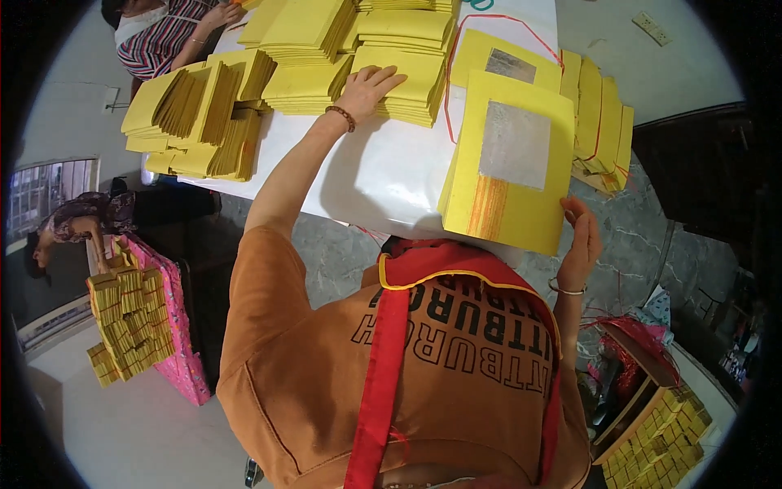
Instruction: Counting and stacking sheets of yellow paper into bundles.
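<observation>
My left hand (371,91) lies with fingers stretched over the edge of a stack of folded yellow paper (411,77) on the white table. My right hand (580,236) is at the right edge of a pile of large yellow joss paper sheets (533,208), its fingers apart and slightly curled, touching or close to the edge. The top sheet bears a silver-grey square (516,145) and an orange striped patch (487,206). This pile hangs over the table's near edge. Another yellow sheet with a grey patch (511,65) lies partly beneath it.
More folded yellow stacks (195,114) cover the table's left and far side. A red string (450,106) loops around the sheets. Tied yellow bundles (599,114) stand to the right. One person (167,37) sits at far left; another (85,220) is beside a pink-covered surface (175,326) piled with bundles.
</observation>
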`<action>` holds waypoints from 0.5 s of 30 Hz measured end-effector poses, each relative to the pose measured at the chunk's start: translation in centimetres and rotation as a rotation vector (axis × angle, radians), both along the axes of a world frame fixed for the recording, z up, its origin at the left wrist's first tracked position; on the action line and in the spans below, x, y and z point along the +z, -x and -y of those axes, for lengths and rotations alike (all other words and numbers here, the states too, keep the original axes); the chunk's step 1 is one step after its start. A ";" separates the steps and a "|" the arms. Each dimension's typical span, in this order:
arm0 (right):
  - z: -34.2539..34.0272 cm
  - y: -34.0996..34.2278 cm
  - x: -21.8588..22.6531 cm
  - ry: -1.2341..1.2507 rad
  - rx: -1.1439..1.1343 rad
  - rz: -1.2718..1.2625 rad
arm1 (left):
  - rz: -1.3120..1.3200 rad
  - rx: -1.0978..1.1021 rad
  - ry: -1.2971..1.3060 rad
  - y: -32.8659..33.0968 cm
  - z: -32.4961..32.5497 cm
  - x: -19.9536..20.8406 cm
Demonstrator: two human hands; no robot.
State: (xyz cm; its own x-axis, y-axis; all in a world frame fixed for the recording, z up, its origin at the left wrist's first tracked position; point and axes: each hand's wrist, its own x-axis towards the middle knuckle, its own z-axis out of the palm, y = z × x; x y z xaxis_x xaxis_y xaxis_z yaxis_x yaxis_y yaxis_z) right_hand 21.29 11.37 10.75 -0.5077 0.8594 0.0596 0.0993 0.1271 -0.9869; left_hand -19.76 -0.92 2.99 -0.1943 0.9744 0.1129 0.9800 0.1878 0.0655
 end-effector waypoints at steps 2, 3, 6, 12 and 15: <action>-0.1 0.1 -0.4 -0.025 0.002 -0.014 | 0.014 -0.005 0.050 0.6 0.0 0.1; -0.1 0.1 -0.5 -0.019 -0.005 -0.010 | 0.029 -0.013 0.095 0.5 -0.2 0.6; 0.0 0.2 -0.8 -0.027 -0.025 -0.028 | 0.067 0.019 0.162 -0.4 -0.4 2.0; 0.2 0.3 -1.1 -0.087 -0.012 -0.016 | -0.032 0.026 0.061 -1.3 -0.5 1.8; 0.3 0.3 -1.1 -0.089 -0.012 0.007 | -0.077 0.007 0.018 -1.2 -0.6 1.5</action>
State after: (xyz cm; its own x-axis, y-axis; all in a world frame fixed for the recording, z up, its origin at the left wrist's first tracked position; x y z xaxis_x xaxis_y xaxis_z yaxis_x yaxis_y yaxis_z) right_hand 20.95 11.07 9.62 -0.4978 0.8571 0.1323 0.1083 0.2128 -0.9711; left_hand -18.60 -0.34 4.48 -0.1930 0.9749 0.1107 0.9806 0.1956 -0.0136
